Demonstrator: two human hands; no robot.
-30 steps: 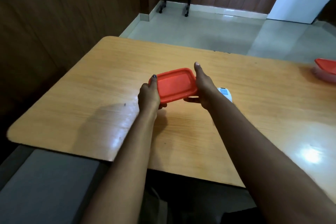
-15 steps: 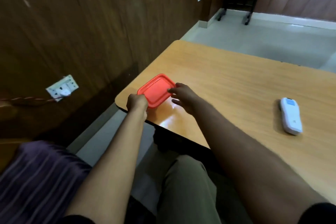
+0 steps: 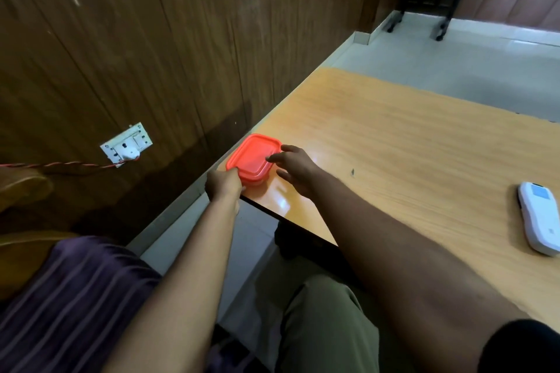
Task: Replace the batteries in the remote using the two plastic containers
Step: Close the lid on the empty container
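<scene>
A plastic container with a red lid (image 3: 252, 157) sits on the near left corner of the wooden table (image 3: 409, 136). My left hand (image 3: 223, 185) grips its near edge, fingers curled round the rim. My right hand (image 3: 295, 167) hovers at its right side with fingers spread and relaxed, fingertips at the lid's edge. A white remote (image 3: 538, 216) lies face up on the table at the far right, well away from both hands. The second container is out of view.
The table's left edge runs close to a dark wood-panelled wall with a white socket plate (image 3: 126, 145) and a red cord. My legs are below the table edge. A striped purple cloth (image 3: 69, 297) lies at lower left.
The container went from the table's middle, held in both hands, to the left corner. My right hand has loosened off it. The view swung left, and the remote now lies far right.
</scene>
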